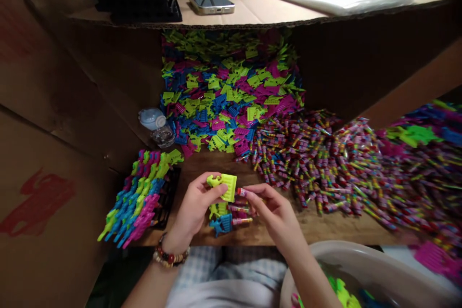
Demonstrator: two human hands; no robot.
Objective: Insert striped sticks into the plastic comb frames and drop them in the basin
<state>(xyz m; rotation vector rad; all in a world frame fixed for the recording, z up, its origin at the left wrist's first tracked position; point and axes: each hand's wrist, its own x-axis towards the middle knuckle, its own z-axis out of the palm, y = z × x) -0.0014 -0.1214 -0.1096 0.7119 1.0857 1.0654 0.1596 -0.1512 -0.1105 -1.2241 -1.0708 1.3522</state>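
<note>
My left hand [197, 207] pinches a yellow-green plastic piece [228, 190], with an animal-like shape at one end and a ribbed block at the other. Between the thumb and fingers of my right hand [277, 211] is a small candy-filled tube [242, 192], its red end close beside the ribbed block. Just below, a blue plastic piece [222, 224] lies on the wooden table with a tube [241, 221] at its ribbed end. A second yellow-green piece [218, 209] is partly hidden by my left hand, also with a tube beside it.
Rows of coloured pieces [139, 197] stand in a black rack [166, 202] on the left. Loose plastic pieces [227, 96] are heaped behind, and wrapped tubes [317, 163] to the right. A pale tub [346, 249] stands front right. Above, a cardboard shelf [249, 12] holds a phone [211, 3].
</note>
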